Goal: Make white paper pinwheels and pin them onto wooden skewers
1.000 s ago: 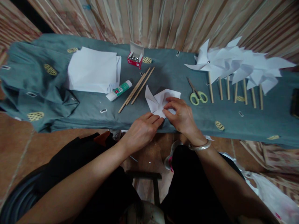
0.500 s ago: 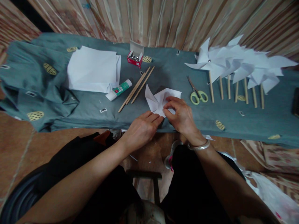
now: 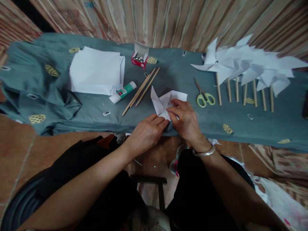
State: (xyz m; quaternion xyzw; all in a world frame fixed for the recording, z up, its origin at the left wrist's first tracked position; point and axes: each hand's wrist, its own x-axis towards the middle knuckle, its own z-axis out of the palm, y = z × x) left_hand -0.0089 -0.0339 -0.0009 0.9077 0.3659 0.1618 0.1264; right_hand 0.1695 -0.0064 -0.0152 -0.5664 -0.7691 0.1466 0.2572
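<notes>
A white paper pinwheel (image 3: 157,104), partly folded and with no stick on it, lies near the front edge of the cloth-covered table. My left hand (image 3: 150,130) is closed on its near edge, fingertips at the paper. Over the paper's right side, my right hand (image 3: 184,118) has its fingers bent around a folded-in flap, thumb and index close together; the fingers hide part of the sheet. Wooden sticks (image 3: 142,88) lie just left of the pinwheel. To its right rest green-handled scissors (image 3: 204,98).
A glue stick (image 3: 122,92) lies beside a stack of white paper (image 3: 95,72). Behind the sticks stands an open red box of metal pins (image 3: 139,59). Several finished pinwheels on sticks (image 3: 250,64) overlap at the right. A pleated curtain (image 3: 168,22) hangs along the back.
My right hand's fingertips have shifted slightly to the left over the paper. The left hand stays at the near edge, and the view has moved very little.
</notes>
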